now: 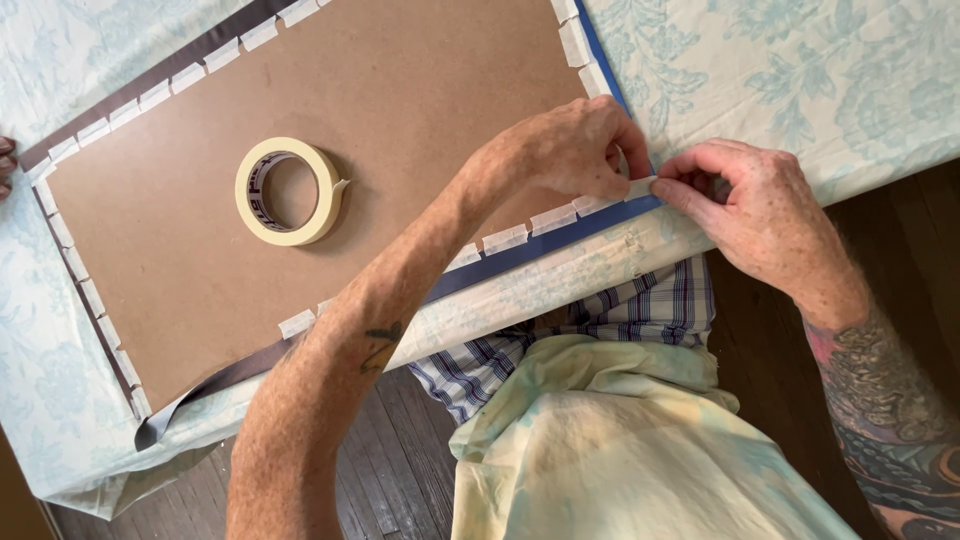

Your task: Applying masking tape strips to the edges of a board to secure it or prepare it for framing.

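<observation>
Left hand [570,150]: fingers pinched on a strip of masking tape [640,187] at the board's corner, right of centre.
Right hand [750,205]: fingers pinched on the same strip from the right.
Board [400,110]: brown, flat on blue fabric [540,245], edges lined with tape pieces.
Tape roll [290,190]: on the board, left of centre.
Bench [800,70]: floral cloth.

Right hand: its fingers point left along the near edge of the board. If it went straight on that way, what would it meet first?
The right hand would almost at once meet the left hand, whose fingertips pinch the same tape piece.
</observation>
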